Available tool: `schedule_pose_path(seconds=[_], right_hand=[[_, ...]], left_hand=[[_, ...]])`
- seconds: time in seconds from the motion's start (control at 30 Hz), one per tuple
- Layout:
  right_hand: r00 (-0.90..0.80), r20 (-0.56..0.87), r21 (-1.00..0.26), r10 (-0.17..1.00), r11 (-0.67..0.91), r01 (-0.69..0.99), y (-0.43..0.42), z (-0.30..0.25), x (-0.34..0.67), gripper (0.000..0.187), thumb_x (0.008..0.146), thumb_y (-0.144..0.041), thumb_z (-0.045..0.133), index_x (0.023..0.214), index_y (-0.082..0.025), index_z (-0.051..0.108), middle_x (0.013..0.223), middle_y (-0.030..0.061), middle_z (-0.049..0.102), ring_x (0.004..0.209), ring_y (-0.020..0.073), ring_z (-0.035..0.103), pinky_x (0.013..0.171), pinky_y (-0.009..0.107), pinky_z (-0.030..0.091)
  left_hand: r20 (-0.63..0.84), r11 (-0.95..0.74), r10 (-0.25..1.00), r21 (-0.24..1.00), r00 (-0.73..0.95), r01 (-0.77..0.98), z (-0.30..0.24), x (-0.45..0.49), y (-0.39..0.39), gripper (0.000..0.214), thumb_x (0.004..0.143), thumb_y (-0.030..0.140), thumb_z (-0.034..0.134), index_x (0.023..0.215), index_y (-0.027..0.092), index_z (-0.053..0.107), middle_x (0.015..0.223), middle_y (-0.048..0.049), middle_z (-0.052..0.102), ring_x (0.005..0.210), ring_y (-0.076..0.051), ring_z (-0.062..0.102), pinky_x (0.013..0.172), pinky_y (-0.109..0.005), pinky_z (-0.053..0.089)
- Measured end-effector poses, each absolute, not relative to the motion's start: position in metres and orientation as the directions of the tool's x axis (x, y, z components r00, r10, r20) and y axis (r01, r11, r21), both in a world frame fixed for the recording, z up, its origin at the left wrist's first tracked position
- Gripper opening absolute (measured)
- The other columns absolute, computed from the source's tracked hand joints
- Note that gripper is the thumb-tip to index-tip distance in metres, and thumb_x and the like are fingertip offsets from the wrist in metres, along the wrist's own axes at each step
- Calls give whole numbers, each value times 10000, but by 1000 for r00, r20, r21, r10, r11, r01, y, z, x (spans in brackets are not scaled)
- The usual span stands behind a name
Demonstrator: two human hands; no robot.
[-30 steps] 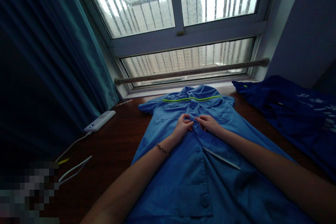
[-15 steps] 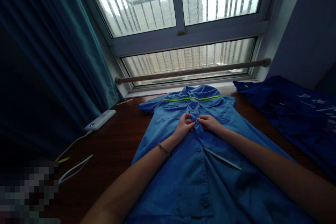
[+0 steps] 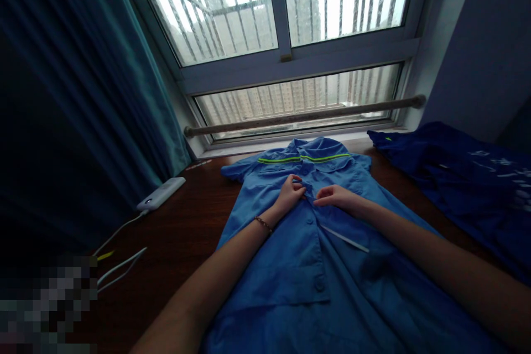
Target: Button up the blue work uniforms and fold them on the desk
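A light blue short-sleeved shirt (image 3: pixel 265 274) with a yellow-green stripe across its chest lies front up, its collar toward the window. On the button front, my left hand (image 3: pixel 291 192) has its fingers curled on the cloth, closed on the shirt's edge. Just right of it is my right hand (image 3: pixel 338 198), its thumb and fingers slightly apart, fingertips close over the placket and no cloth visibly gripped. Below the hands a button (image 3: pixel 309 222) shows on the placket. A thin white strip (image 3: pixel 346 239) lies on the shirt under my right forearm.
The shirt rests on a dark brown wooden surface (image 3: pixel 182 232). A darker blue garment (image 3: pixel 452 171) with white lettering lies right. At left are a white power bank (image 3: pixel 161 193) with a cable, and a blue curtain (image 3: pixel 136 83). A metal rail (image 3: pixel 307 117) crosses the window behind.
My right hand has drawn slightly right, away from my left, and its fingers have loosened from the placket. The lower shirt front has shifted up in view.
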State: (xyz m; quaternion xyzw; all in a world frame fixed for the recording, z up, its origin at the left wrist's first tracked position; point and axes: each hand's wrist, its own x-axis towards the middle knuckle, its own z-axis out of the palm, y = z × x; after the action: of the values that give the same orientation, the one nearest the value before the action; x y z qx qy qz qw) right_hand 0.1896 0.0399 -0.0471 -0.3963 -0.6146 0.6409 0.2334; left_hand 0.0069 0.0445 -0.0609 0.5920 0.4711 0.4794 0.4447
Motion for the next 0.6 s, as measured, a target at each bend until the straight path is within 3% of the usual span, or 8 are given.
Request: schedule_pose_path(seconds=[0.1,0.23,0.43,0.53,0.6], right_hand=[[-568,-210,-972,796,-111,205,34,-46,196,334,502,-281,745,773,-143,606,688,-16,628,634,123,573,595,217,439],[-484,-144,-983,863,-67,173,27,-49,200,313,519,-272,710,782,-142,599,712,-10,634,678,149,589,622,241,447],[-388,-92,-985,917,-27,168,26,-54,199,268,487,-220,709,691,-146,553,660,-21,611,640,139,573,612,243,440],[-383,-104,-989,918,-56,136,24,-52,197,313,457,-217,735,668,-160,511,604,-48,574,575,114,542,560,226,427],[-411,-107,-993,905,-75,93,20,-49,197,350,440,-224,755,671,-164,500,598,-59,561,560,102,532,542,214,419]], left_hand=[[178,-198,977,960,117,198,-64,7,61,245,684,122,551,864,172,391,508,96,458,440,-72,513,488,-188,427],[220,-249,968,900,119,358,-62,12,74,197,712,102,503,866,171,403,519,82,467,448,-74,494,495,-192,407],[171,-136,985,751,8,646,-34,17,38,351,642,167,611,939,134,428,705,-7,552,606,-122,536,563,-236,407],[268,-287,954,680,136,675,-24,15,-1,320,646,196,614,933,152,477,818,-27,574,687,-126,538,616,-235,402],[234,-324,946,658,224,680,-27,14,-23,231,669,232,600,873,155,527,801,-20,582,683,-125,529,609,-229,391]])
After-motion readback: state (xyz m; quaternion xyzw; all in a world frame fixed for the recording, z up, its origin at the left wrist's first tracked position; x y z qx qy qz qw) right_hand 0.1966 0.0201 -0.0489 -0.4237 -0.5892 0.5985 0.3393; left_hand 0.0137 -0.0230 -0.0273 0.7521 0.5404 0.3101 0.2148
